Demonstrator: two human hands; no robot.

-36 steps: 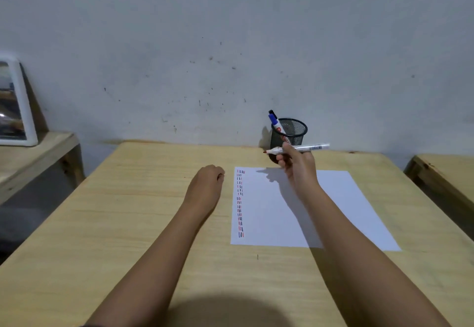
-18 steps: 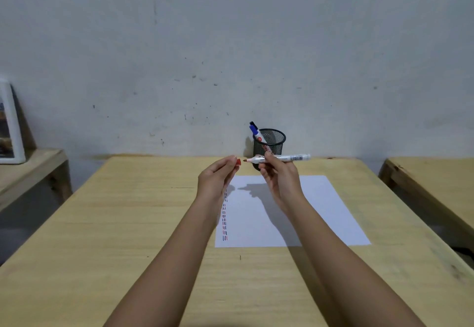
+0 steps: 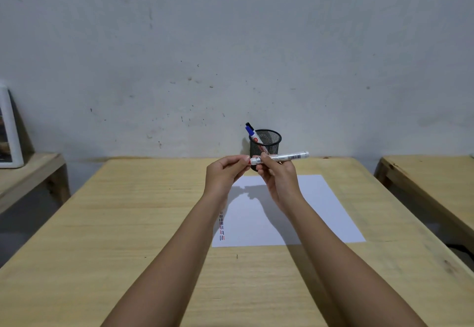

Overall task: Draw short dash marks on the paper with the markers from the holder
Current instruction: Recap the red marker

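My right hand (image 3: 278, 180) holds a white marker (image 3: 287, 157) level above the far edge of the white paper (image 3: 320, 211). My left hand (image 3: 224, 172) pinches a red cap (image 3: 249, 162) against the marker's left end; most of the cap is hidden by my fingers. Behind my hands stands the black mesh holder (image 3: 268, 144), and a blue-capped marker (image 3: 252, 133) and a black-capped one lean out of it. Columns of short red, blue and black dashes (image 3: 221, 226) run down the paper's left edge, partly covered by my left forearm.
The paper lies on a light wooden table (image 3: 128, 224) against a grey wall. A lower wooden bench (image 3: 30, 172) with a white picture frame (image 3: 10, 126) stands at the left. Another wooden bench (image 3: 431, 172) stands at the right.
My left hand rose from the table with the red cap and came up to the marker's tip. My right hand drew the marker nearer and slightly left.
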